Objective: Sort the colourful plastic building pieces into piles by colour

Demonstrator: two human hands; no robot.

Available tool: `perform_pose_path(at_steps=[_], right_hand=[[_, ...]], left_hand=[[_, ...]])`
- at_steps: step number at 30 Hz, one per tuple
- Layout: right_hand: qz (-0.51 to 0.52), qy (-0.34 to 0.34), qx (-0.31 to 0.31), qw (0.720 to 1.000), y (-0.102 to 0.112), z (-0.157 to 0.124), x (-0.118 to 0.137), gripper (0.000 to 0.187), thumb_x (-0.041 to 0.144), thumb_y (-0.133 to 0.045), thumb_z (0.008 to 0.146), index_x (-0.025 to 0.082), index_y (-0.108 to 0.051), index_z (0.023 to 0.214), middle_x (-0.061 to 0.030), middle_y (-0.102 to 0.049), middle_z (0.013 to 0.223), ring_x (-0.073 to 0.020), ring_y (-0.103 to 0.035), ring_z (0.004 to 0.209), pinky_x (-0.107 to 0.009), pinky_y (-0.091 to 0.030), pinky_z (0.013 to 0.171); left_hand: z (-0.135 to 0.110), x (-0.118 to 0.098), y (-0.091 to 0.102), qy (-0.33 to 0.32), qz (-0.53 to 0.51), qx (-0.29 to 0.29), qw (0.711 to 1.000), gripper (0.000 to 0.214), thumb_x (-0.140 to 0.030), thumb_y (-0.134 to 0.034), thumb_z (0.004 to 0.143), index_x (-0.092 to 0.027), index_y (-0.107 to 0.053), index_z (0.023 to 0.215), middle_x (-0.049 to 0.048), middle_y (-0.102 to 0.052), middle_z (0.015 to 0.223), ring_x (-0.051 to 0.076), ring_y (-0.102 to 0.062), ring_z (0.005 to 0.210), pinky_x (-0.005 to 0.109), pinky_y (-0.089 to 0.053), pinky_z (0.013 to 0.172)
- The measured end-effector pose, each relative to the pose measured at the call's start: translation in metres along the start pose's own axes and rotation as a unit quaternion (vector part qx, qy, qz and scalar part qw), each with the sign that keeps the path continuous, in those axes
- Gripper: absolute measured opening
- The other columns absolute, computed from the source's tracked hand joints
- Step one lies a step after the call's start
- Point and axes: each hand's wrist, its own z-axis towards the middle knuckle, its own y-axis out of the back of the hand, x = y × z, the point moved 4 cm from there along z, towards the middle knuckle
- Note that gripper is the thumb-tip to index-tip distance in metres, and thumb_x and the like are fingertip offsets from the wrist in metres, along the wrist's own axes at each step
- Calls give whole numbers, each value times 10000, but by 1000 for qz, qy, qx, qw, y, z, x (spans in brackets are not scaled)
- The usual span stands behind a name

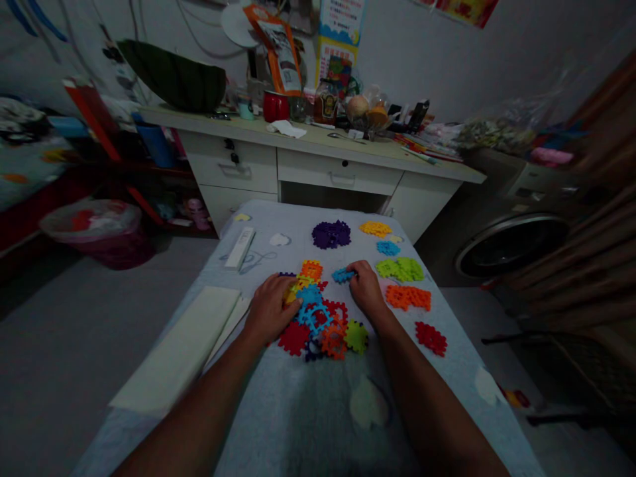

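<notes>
A mixed heap of toothed plastic gear pieces (318, 318) in red, blue, orange, yellow and green lies on the cloth-covered table. At the heap's left side is my left hand (271, 308), its curled fingers and thumb closed about a yellow gear piece (292, 291). Close to that thumb lies a light blue gear piece (311, 294). My right hand (366, 286), just right of the heap, pinches blue gear pieces (342, 275) between thumb and fingers. Whether it grips one piece or a small stack, I cannot tell.
Sorted piles sit beyond and to the right: purple (331, 234), yellow (376, 229), blue (388, 248), green (400, 269), orange (408, 298) and red (431, 338). A white box (240, 248) and pale folded sheet (179, 348) lie left. A cluttered desk (308, 140) stands behind.
</notes>
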Motion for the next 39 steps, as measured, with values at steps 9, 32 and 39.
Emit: perform_pose_path(at_steps=[9, 32, 39], right_hand=[[-70, -9, 60, 996, 5, -2, -10, 231, 131, -494, 761, 168, -649, 927, -81, -633, 952, -208, -568, 935, -337, -433, 910], [-268, -116, 35, 956, 45, 71, -71, 238, 137, -642, 751, 157, -685, 984, -96, -617, 1007, -220, -559, 952, -325, -415, 895], [-305, -173, 55, 935, 54, 104, -107, 275, 27, -569, 760, 114, -714, 977, -162, -637, 1049, -230, -594, 947, -307, -430, 834]], left_hand=[[0, -2, 2, 9, 6, 7, 1000, 476, -432, -536, 856, -212, -576, 1277, 90, -622, 1306, 330, -446, 1332, 529, -359, 1104], [0, -1, 0, 9, 4, 12, 1000, 469, -435, -526, 870, -224, -567, 1286, 78, -627, 1304, 339, -432, 1343, 536, -349, 1106], [0, 1, -1, 10, 9, 11, 1000, 468, -426, -541, 865, -223, -565, 1286, 82, -621, 1316, 342, -431, 1346, 540, -351, 1105]])
